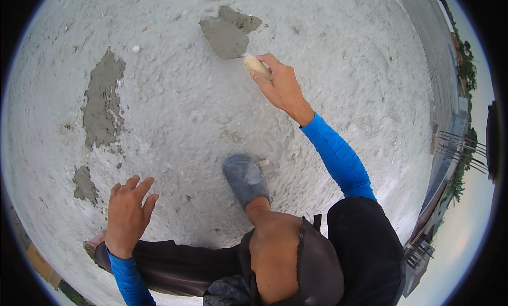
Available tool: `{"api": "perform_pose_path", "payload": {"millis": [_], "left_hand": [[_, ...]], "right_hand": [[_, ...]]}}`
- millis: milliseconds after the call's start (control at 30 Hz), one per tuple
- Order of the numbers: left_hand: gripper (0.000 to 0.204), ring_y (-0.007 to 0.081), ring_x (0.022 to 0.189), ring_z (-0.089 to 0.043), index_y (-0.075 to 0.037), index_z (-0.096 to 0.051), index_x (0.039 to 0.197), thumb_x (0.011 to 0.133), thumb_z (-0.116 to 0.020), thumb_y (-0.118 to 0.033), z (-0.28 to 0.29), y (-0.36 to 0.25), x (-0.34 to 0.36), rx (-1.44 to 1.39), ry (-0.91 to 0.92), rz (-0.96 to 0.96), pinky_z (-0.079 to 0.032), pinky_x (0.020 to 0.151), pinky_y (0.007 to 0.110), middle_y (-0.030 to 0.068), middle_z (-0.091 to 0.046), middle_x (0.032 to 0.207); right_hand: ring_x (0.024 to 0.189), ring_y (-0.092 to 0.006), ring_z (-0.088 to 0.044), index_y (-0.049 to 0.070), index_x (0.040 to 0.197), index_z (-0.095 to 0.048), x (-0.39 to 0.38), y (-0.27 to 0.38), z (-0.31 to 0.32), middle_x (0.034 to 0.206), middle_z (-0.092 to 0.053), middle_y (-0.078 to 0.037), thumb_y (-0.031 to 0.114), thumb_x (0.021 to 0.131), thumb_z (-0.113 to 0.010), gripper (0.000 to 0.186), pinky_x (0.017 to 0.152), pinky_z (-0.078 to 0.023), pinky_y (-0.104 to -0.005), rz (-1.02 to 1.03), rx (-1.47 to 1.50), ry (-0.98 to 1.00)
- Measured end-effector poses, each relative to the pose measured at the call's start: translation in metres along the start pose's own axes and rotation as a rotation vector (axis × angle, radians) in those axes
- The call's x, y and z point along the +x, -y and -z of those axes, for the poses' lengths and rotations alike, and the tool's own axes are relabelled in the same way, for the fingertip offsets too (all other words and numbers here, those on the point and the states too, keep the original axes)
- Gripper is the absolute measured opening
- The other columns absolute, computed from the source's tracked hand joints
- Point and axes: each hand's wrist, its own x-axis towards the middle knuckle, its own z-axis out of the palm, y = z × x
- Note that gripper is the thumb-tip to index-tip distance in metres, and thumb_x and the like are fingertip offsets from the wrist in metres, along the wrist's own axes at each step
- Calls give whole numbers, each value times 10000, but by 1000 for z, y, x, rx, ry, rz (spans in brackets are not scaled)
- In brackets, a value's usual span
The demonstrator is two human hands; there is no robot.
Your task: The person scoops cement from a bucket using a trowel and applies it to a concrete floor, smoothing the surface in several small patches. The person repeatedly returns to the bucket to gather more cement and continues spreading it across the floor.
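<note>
My right hand [281,86] is closed round the pale handle of a trowel [226,39]. The trowel's blade, coated in grey, lies over a dab of wet mortar [239,19] on the rough concrete surface [180,115]. My left hand [129,213] hangs with its fingers apart and holds nothing. Just above and left of it is a small mortar patch [84,185], and farther off a longer, darker mortar patch [103,102] with ragged edges.
A grey shoe [246,178] of mine stands on the concrete between my hands, my knees bent close below. At the right, beyond the slab's edge, several rebar rods [463,147] stick out near trees [466,73]. A small white lump [136,48] lies beside the long patch.
</note>
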Motion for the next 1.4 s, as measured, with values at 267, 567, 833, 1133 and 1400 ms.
{"api": "perform_pose_path", "payload": {"millis": [267,567,833,1133,1400], "left_hand": [[361,444,1157,-670,-50,-711,1321,997,-724,-209,2,7,-26,-1,-30,34,-460,1105,579,274,-700,1270],[364,442,1181,-662,-47,-717,1317,990,-730,-205,-5,-2,-53,-71,-5,60,-454,1111,564,266,-698,1291],[358,442,1186,-659,-47,-719,1309,988,-729,-205,-12,-10,-48,-100,-2,34,-462,1098,553,253,-704,1282],[353,432,1170,-668,-55,-722,1312,998,-721,-216,-18,-7,-59,-88,-25,56,-454,1109,570,248,-712,1273],[339,426,1141,-672,-43,-729,1289,990,-728,-203,-30,-7,-86,-122,-47,103,-455,1103,547,237,-721,1247]], "right_hand": [[752,-428,-739,43,1258,-665,66,-110,92,868,-753,-249,276,971,-693,371,642,-581,-514,32,-522,-95],[468,-157,-600,-18,1299,-643,27,-42,51,713,-663,-119,285,1017,-664,415,401,-437,-326,-538,350,-29],[612,-315,-700,55,1287,-652,-35,-17,18,763,-711,-163,234,980,-701,359,535,-520,-421,-59,50,29],[822,-442,-733,135,1274,-654,29,-83,64,884,-760,-214,278,944,-730,368,699,-568,-541,137,-542,-5],[665,-359,-727,5,1200,-697,57,-101,82,811,-736,-208,327,975,-702,392,579,-559,-474,-120,-308,-214]]}}
